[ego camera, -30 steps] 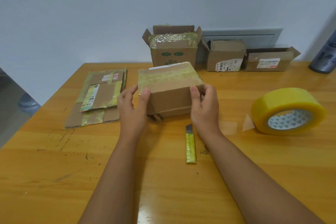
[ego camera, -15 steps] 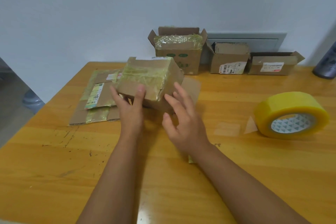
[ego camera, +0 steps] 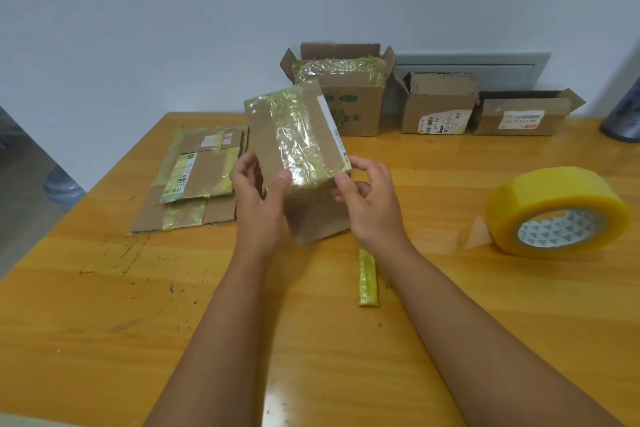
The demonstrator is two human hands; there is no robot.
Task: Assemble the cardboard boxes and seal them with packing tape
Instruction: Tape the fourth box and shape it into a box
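Fingers and thumb of the left hand [ego camera: 258,196] curl round the left lower corner of the cardboard box [ego camera: 298,152], thumb pressed on its taped face; the right hand [ego camera: 369,204] pinches the right lower corner the same way. Held between them above the table [ego camera: 104,305], the box is tilted, its long axis running up and away, its tape-covered face turned toward the camera. A tape roll [ego camera: 557,211] lies to the right, flattened boxes [ego camera: 197,180] to the left.
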